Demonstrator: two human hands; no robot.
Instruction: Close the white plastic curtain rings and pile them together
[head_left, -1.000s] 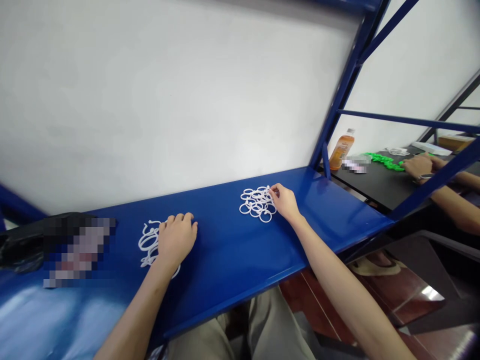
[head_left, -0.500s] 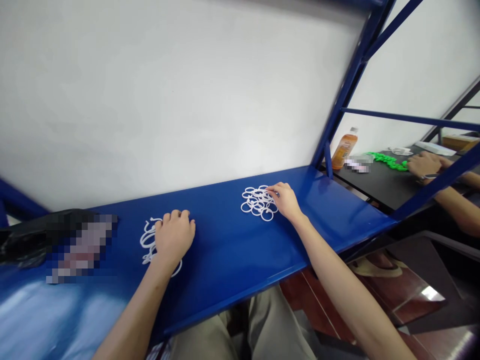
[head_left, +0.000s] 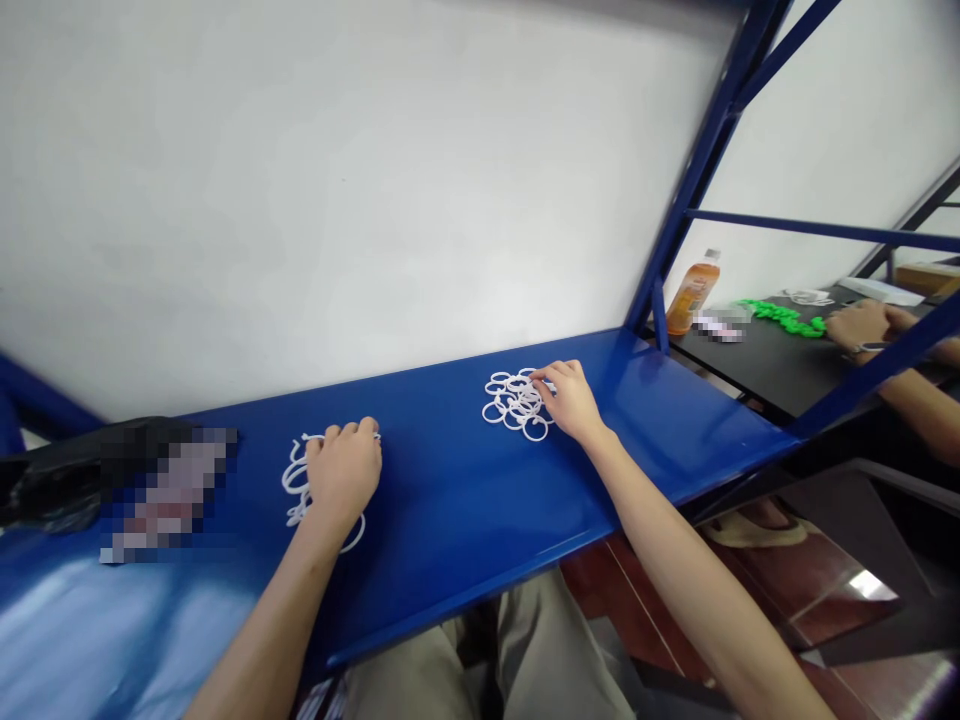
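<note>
Two hands rest on a blue shelf (head_left: 450, 500); the left hand (head_left: 341, 478) curls over the left heap of white rings (head_left: 295, 478), its grip hidden; the right hand (head_left: 571, 400) fingers the right heap (head_left: 514, 403), pinch unclear; light, stiff, slippery rings likely lift best by the rim.

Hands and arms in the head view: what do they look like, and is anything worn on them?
Both are a person's own and uncovered: the left hand and right hand wear no gloves, and no jewellery or watch shows. The forearms carry no sleeves. Beige trousers show below.
</note>
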